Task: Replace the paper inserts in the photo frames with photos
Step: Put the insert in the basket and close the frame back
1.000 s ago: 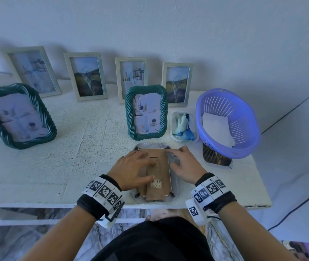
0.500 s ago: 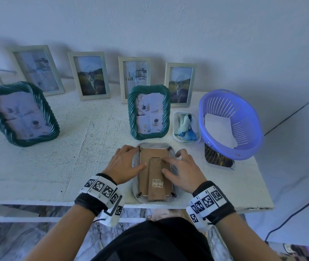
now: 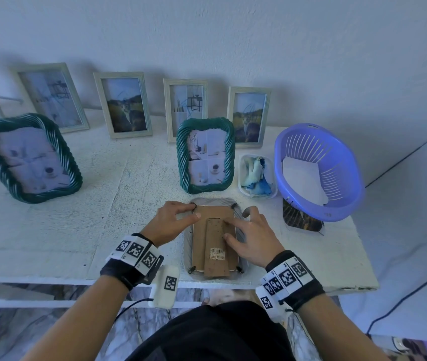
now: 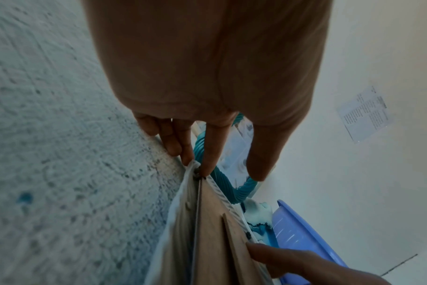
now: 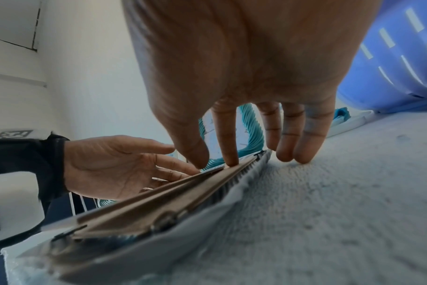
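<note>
Brown cardboard-backed grey photo frame lay face down at the white table's 6 o'clock edge; left hand pinched its 11 o'clock corner clip, right hand pressed flat-fingered on its backing.

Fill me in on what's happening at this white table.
A person is working on a grey photo frame lying face down at the white table's near edge, brown cardboard backing up. The left hand fingers the small black clip at the backing's far left corner, while the right hand presses its fingers on the backing and fold-out stand. The backing is not yet off.
</note>
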